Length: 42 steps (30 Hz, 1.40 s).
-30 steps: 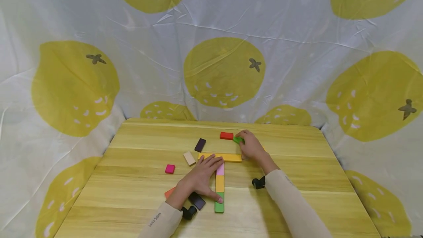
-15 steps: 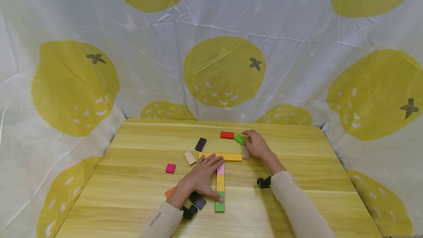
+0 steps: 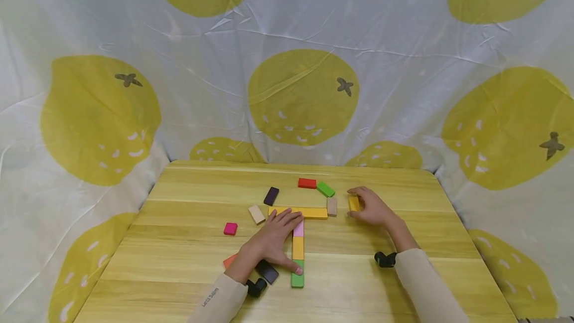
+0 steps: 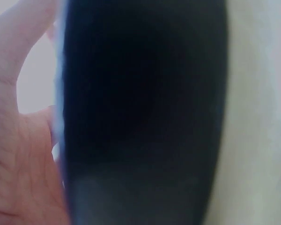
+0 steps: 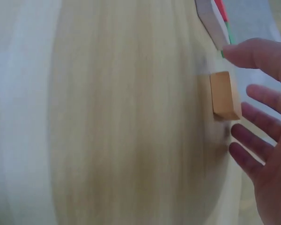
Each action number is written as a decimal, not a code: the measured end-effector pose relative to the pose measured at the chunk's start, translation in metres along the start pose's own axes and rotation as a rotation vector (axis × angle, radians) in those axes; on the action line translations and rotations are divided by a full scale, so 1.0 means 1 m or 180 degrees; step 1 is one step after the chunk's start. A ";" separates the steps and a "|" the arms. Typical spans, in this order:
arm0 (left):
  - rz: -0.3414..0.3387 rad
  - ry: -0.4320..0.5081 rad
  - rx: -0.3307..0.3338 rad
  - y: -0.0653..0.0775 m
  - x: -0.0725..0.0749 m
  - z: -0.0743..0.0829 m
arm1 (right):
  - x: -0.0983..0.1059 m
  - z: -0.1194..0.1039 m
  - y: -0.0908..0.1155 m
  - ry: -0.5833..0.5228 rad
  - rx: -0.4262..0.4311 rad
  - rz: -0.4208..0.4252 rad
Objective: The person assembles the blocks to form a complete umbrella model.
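My left hand [image 3: 278, 243] rests with spread fingers along a T of blocks: its fingertips lie by the yellow row [image 3: 314, 213], its thumb on the green block [image 3: 298, 280]. Between them run a pink block [image 3: 298, 228] and a yellow block [image 3: 298, 248]. My right hand [image 3: 374, 208] is spread around a lone yellow block [image 3: 354, 203], orange-looking in the right wrist view; there a gap shows between thumb and block [image 5: 223, 96], and firm contact cannot be made out. A large dark shape [image 4: 145, 112] hides most of the left wrist view.
Behind the row lie a red block [image 3: 307, 183] and a tilted green block [image 3: 325, 189]; a greyish wooden block [image 3: 332, 207] stands at its right end. Leftward are dark [image 3: 271, 196], beige [image 3: 256, 214] and magenta [image 3: 230, 229] blocks. Dark [image 3: 267, 272] and orange [image 3: 229, 261] blocks lie by the left wrist.
My right hand has left the tilted green block and moved right to the lone yellow block. The greyish wooden block has come into full view. My left hand has stayed in place.
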<state>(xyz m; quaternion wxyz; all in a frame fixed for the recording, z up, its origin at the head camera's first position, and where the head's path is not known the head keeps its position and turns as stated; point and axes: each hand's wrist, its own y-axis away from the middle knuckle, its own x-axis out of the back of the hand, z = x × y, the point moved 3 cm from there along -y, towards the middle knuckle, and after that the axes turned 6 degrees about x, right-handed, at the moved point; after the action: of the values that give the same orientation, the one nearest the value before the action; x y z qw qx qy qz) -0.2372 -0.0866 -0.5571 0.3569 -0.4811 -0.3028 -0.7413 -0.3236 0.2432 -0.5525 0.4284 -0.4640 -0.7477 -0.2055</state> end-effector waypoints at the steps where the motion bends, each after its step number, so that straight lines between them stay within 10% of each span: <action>1: -0.0002 -0.0002 0.0002 0.000 0.000 0.000 | 0.000 0.001 0.002 0.0013 0.0012 -0.0023; 23: 0.0023 -0.0014 -0.0001 0.001 0.003 -0.001 | -0.006 -0.002 0.016 -0.0486 -0.0079 0.0221; 42: -0.0030 -0.0058 0.0018 0.001 0.001 0.001 | -0.023 -0.063 -0.038 -0.0547 0.0329 0.0322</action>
<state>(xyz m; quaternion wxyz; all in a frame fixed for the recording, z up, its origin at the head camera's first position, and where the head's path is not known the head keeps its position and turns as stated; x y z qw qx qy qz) -0.2366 -0.0866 -0.5558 0.3519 -0.4854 -0.3104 -0.7377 -0.3232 0.1681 -0.5336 0.3960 -0.4942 -0.7669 -0.1043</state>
